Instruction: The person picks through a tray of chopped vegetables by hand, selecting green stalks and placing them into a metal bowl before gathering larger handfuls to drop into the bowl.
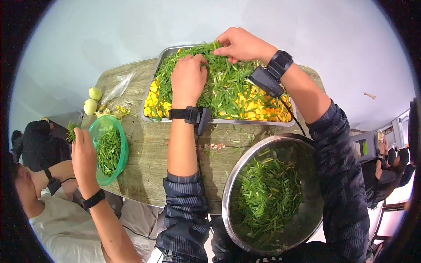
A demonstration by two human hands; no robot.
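At the tray's far edge, both hands rest on the greens spread over yellow cubes. Left hand lies curled, pressing into the pile near the tray's middle; right hand pinches strands at the far rim. Strands run mostly toward the near edge. Bowl sits below the right forearm.

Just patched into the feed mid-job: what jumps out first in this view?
Both hands, the left hand and right hand, press into a heap of cut green stalks over yellow cubes in the steel tray at the table's far edge. Nearer, a big steel bowl holds more chopped greens. At left, another person's hand touches a green plastic bowl.
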